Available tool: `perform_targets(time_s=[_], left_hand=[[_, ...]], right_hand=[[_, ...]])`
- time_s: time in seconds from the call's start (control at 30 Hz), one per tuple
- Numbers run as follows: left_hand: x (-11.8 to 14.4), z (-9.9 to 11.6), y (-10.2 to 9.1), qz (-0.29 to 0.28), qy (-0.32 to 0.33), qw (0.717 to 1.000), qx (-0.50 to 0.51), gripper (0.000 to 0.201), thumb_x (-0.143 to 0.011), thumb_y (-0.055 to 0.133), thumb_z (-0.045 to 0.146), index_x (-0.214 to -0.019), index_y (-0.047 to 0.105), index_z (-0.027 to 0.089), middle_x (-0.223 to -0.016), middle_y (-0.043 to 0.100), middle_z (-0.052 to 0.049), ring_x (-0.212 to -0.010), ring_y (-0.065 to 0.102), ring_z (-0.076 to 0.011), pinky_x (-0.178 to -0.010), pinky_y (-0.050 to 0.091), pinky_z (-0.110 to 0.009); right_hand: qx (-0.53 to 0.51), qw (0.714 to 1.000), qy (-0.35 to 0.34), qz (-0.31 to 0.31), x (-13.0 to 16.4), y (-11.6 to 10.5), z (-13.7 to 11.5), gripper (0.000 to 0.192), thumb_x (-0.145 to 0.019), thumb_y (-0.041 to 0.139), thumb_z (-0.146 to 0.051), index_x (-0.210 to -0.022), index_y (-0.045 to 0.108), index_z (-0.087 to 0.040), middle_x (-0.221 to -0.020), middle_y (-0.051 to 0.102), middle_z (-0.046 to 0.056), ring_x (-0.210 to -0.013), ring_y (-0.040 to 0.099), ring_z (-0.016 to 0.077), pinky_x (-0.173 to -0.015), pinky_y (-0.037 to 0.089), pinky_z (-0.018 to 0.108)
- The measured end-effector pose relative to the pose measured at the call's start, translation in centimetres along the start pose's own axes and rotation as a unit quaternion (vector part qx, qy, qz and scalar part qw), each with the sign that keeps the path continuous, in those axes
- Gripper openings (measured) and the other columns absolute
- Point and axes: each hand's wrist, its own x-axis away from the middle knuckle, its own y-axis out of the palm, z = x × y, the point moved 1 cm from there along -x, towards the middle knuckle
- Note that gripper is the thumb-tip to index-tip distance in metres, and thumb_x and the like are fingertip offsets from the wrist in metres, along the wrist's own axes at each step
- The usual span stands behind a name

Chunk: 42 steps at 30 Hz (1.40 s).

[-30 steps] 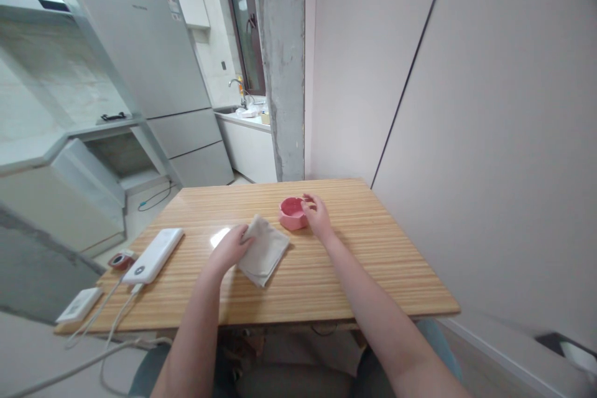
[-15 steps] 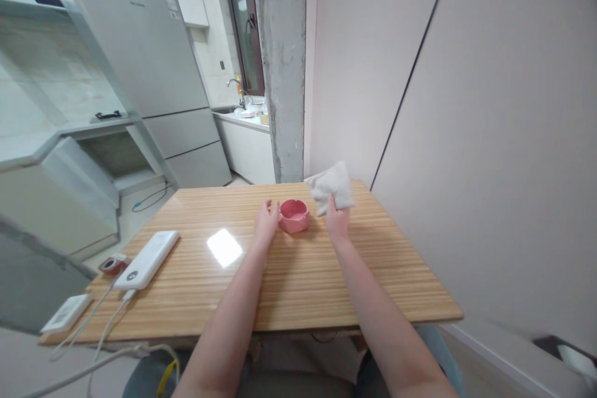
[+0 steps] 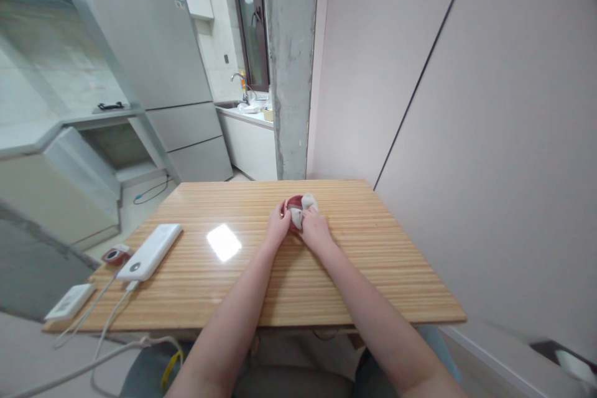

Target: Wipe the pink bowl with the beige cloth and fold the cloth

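Striped wood-grain tabletop [image 3: 298, 289]; left fingers [image 3: 282, 211] clasp rounded pink bowl [image 3: 293, 201]; right fingers [image 3: 308, 219] grip crumpled cloth [image 3: 309, 201].

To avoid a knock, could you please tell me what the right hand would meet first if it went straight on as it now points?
Beyond the cloth it holds, the right hand would likely meet the pink bowl first, though depth there is hard to judge.

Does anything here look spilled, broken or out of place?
The rough grey concrete column looks unfinished beside the smooth pale wall. The bright square patch on the striped wooden table is probably reflected light, not a spill. The pink round bowl, partly covered, shows no obvious damage.
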Motion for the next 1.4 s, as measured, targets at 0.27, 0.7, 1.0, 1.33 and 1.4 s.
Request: perform_targets(time_s=[0.27, 0.7, 1.0, 1.33, 1.4], left_hand=[[1.8, 0.3, 2.3, 0.013, -0.091, 0.965, 0.246, 0.060, -0.079, 0.066, 0.041, -0.129, 0.040, 0.018, -0.125, 0.060, -0.015, -0.110, 0.062, -0.0218, -0.091, 0.052, -0.035], [1.0, 2.0, -1.2, 0.034, 0.061, 0.992, 0.102, 0.060, -0.073, 0.067, 0.030, -0.127, 0.046, 0.017, -0.124, 0.058, -0.011, -0.118, 0.055, -0.0246, -0.102, 0.043, -0.039], [2.2, 1.9, 1.1, 0.011, 0.046, 0.985, 0.166, 0.080, -0.071, 0.072, 0.040, -0.137, 0.031, 0.018, -0.134, 0.050, -0.016, -0.120, 0.053, -0.0228, -0.102, 0.043, -0.035], [1.4, 3.3, -4.5, 0.033, 0.129, 0.990, -0.046, 0.052, -0.083, 0.055, 0.040, -0.129, 0.045, 0.018, -0.119, 0.061, -0.011, -0.110, 0.058, -0.0245, -0.097, 0.043, -0.038], [1.1, 3.3, -4.6, 0.023, 0.139, 0.989, -0.042, 0.050, -0.081, 0.058, 0.040, -0.125, 0.049, 0.018, -0.117, 0.062, -0.010, -0.109, 0.058, -0.0240, -0.097, 0.044, -0.037]], right_hand=[[-0.162, 0.978, -0.013, 0.130, -0.2, 2.5, 0.7, 0.033, -0.078, 0.065, -0.021, -0.111, 0.064, -0.017, -0.105, 0.064, 0.013, -0.097, 0.059, 0.0245, -0.088, 0.047, 0.036], [-0.115, 0.977, -0.130, 0.124, -1.0, 2.0, 1.5, 0.034, -0.080, 0.058, -0.016, -0.114, 0.063, -0.019, -0.114, 0.062, 0.013, -0.112, 0.051, 0.0282, -0.098, 0.042, 0.044], [-0.225, 0.962, -0.096, 0.118, -0.4, 2.4, 1.1, 0.036, -0.075, 0.056, -0.010, -0.110, 0.063, -0.016, -0.113, 0.062, 0.013, -0.099, 0.060, 0.0228, -0.092, 0.049, 0.035], [-0.154, 0.965, -0.193, 0.087, 0.0, 1.3, -0.6, 0.026, -0.087, 0.054, -0.026, -0.110, 0.064, -0.019, -0.109, 0.064, 0.011, -0.109, 0.055, 0.0244, -0.097, 0.045, 0.039], [-0.108, 0.973, -0.179, 0.094, -0.3, 1.5, -0.5, 0.025, -0.087, 0.055, -0.025, -0.109, 0.065, -0.019, -0.110, 0.064, 0.013, -0.109, 0.054, 0.0272, -0.095, 0.045, 0.043]])
